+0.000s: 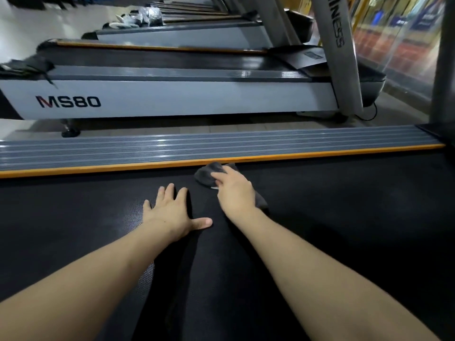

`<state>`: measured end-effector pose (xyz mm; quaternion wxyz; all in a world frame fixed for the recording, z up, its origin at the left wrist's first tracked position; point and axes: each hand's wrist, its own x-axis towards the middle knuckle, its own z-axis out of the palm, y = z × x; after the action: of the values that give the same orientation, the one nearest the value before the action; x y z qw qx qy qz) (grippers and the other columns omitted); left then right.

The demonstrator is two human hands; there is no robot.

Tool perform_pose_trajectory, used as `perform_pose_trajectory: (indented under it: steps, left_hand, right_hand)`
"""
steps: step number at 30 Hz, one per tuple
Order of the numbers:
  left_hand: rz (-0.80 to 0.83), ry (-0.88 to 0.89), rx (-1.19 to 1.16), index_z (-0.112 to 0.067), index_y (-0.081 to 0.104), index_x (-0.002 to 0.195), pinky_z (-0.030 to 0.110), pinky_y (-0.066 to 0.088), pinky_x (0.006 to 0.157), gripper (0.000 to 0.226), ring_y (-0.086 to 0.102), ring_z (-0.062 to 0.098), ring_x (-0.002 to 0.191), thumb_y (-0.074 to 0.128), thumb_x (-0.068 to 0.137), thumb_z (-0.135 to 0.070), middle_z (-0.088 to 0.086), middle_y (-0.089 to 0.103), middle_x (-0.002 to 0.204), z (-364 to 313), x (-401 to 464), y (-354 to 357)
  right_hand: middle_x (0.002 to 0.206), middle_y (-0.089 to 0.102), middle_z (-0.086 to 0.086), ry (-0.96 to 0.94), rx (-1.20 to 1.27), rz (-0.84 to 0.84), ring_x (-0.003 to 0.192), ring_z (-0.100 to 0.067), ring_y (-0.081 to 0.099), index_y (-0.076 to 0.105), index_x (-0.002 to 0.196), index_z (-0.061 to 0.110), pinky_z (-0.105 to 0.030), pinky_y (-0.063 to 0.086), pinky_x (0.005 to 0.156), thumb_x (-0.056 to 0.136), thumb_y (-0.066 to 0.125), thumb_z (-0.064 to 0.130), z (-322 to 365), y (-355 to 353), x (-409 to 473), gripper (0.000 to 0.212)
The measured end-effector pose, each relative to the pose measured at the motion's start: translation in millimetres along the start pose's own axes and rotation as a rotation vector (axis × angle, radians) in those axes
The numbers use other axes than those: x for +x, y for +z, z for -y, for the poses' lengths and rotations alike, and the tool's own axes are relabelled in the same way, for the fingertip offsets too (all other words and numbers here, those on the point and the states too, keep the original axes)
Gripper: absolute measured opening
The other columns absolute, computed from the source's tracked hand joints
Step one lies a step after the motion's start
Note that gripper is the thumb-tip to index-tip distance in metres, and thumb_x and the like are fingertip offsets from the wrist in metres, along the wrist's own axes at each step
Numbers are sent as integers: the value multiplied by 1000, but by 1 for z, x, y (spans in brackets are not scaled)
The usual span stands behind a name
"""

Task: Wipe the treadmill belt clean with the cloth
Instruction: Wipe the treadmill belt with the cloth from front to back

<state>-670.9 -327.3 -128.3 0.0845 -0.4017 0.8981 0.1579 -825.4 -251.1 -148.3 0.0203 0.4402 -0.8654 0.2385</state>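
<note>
The black textured treadmill belt (344,217) fills the lower half of the view. A dark grey cloth (206,175) lies bunched on it, close to the orange strip of the far side rail. My right hand (234,190) presses down on the cloth with its fingers over the fabric; part of the cloth shows behind the wrist. My left hand (172,212) rests flat on the bare belt just left of it, fingers spread, holding nothing.
A ribbed grey side rail (221,146) with an orange edge borders the belt's far side. Beyond a strip of floor stands another treadmill marked MS80 (172,99), with more machines behind. A grey upright (339,57) and a glass wall are at right.
</note>
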Motion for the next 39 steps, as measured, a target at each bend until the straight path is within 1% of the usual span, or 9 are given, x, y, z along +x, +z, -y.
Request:
perform_pose_trajectory:
  steps: [4,7,10,16,20,25,29,35,39]
  left_hand:
    - [-101,103,43,-38,34,149,49,26,117,95,19,22,149,53,71,-89,-2,25,159,9,-18,-2]
    - [90,112,46,-39,13,160,53,15,123,113,2,19,156,59,69,-88,-5,4,169,17,-24,-8]
    - [130,92,41,-37,6,161,58,8,124,117,-8,19,157,65,71,-82,-5,-7,170,15,-24,-8]
    - [137,36,53,-43,2,160,68,10,119,114,-13,12,155,64,72,-82,-12,-13,169,12,-24,-6]
    - [162,33,64,-45,-4,159,74,11,116,113,-17,11,154,58,73,-85,-15,-19,167,14,-24,-4]
    - [177,38,78,-47,-7,158,76,11,114,115,-19,12,154,55,71,-89,-15,-21,167,16,-21,-2]
    - [180,40,79,-47,-7,158,77,10,113,115,-19,12,154,56,71,-88,-15,-22,166,16,-18,-3]
    - [185,37,69,-46,-5,159,77,10,113,115,-18,12,154,58,71,-87,-15,-22,166,15,-21,-4]
    - [191,25,65,-47,-5,158,77,11,113,115,-19,10,153,58,71,-87,-16,-22,166,14,-20,-4]
  right_hand:
    - [132,58,6,62,-97,-40,112,-26,59,69,117,28,-34,46,88,92,58,22,-80,-45,-5,28]
    - [132,58,3,308,-144,-73,113,-30,59,69,117,26,-33,45,89,91,56,17,-132,-77,-13,30]
    - [132,60,-1,410,-145,-111,116,-30,58,70,114,27,-36,45,91,91,56,16,-104,-63,-8,28]
    - [149,46,-1,104,54,7,135,-24,44,64,126,31,-34,36,106,95,52,17,19,20,-6,36]
    - [150,44,5,-96,16,89,134,-20,44,61,129,35,-30,35,107,95,53,22,-10,7,-1,37]
    - [155,40,-2,281,-70,-52,138,-26,41,59,136,26,-33,31,113,91,58,13,-149,-68,-9,47]
    - [151,45,-8,436,1,-149,136,-27,43,61,133,21,-33,30,112,95,52,15,-116,-49,-7,39]
    - [156,38,-4,41,79,26,140,-23,37,55,138,26,-29,28,114,97,54,19,0,6,-18,41]
    - [154,41,-3,-13,23,7,140,-23,39,58,136,24,-25,22,114,98,50,24,-83,-32,-13,39]
